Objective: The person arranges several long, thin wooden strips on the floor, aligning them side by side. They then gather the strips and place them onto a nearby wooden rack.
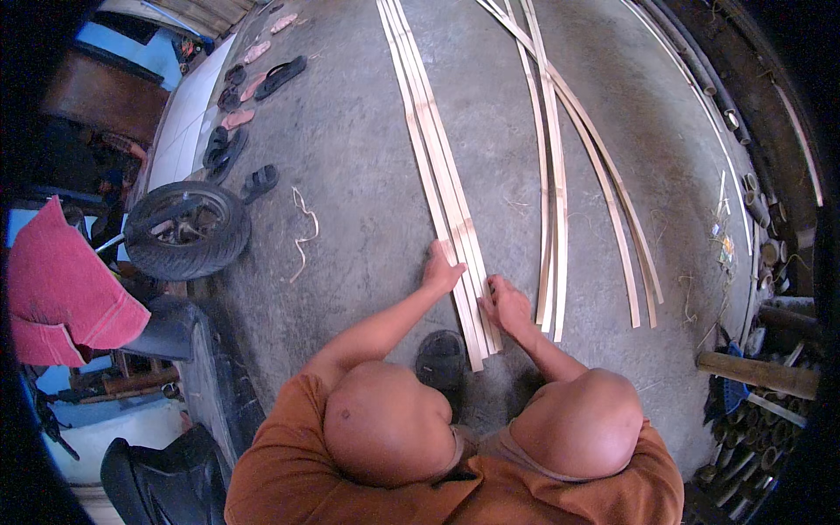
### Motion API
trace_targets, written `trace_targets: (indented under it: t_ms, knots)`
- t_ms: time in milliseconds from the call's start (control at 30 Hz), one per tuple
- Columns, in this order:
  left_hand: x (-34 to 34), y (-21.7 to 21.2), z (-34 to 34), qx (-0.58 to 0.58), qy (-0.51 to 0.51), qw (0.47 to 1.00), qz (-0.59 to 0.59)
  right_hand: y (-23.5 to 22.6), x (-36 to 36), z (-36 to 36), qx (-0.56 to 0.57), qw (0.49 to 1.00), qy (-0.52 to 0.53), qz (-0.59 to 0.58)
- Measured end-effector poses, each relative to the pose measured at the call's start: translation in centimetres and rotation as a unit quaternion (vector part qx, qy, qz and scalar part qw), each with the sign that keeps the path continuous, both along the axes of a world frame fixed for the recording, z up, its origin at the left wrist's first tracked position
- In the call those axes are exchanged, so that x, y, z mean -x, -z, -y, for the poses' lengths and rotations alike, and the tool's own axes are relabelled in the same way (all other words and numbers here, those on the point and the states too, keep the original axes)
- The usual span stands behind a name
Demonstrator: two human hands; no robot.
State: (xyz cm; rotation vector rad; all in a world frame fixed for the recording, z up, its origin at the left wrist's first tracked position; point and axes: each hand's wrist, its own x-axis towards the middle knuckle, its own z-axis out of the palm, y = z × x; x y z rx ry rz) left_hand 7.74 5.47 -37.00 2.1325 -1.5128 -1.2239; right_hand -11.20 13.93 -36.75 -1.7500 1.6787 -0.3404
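Observation:
Several long pale bamboo strips (444, 197) lie side by side on the concrete floor, running away from me between my knees. My left hand (443, 270) is closed over the left edge of these strips, its thumb across the top. On their right edge rests my right hand (507, 304), a little nearer to me, with curled fingers against the outer strip; its fingertips are partly hidden. Farther right lie more bamboo strips (558, 210), a few nearly straight and others (612, 179) crossing them at the far end and fanning out toward me.
A motorcycle wheel (188, 229) and a pink cloth (74, 289) are at the left. Sandals (282, 77) line the white tiled step (185, 131). A dark sandal (441, 354) is by my left knee. Bamboo poles (761, 374) and cut bamboo pieces (744, 455) lie at the right.

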Motion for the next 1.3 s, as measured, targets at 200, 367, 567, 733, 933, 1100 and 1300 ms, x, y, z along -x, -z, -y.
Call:
trace_targets:
  t_ms: [200,367,567,733,933,1100,1300]
  knots:
    - [-0.1,0.0,-0.1,0.011,0.009,1.0,0.018,-0.8,0.2,0.1,0.011,1.0,-0.016,0.018]
    - [0.0,-0.3,0.1,0.0,0.015,1.0,0.024,-0.8,0.6,-0.1,0.008,0.998,0.001,0.056]
    - [-0.9,3.1,-0.1,0.044,-0.045,0.997,-0.046,0.8,1.6,-0.6,0.012,0.992,0.066,0.108]
    - [-5.1,8.7,-0.3,0.103,-0.088,0.972,-0.192,-0.7,0.1,-0.1,0.087,0.993,0.039,0.071]
    - [-2.8,3.7,0.3,-0.018,-0.077,0.964,-0.252,-2.3,-0.2,-0.9,0.136,0.986,-0.08,-0.061]
    - [-2.4,2.1,1.0,-0.045,-0.106,0.947,-0.299,-2.6,-1.3,-0.6,0.131,0.971,-0.141,-0.143]
    - [-2.5,2.2,1.8,-0.061,-0.121,0.942,-0.308,-2.2,-1.5,-0.6,0.118,0.972,-0.138,-0.148]
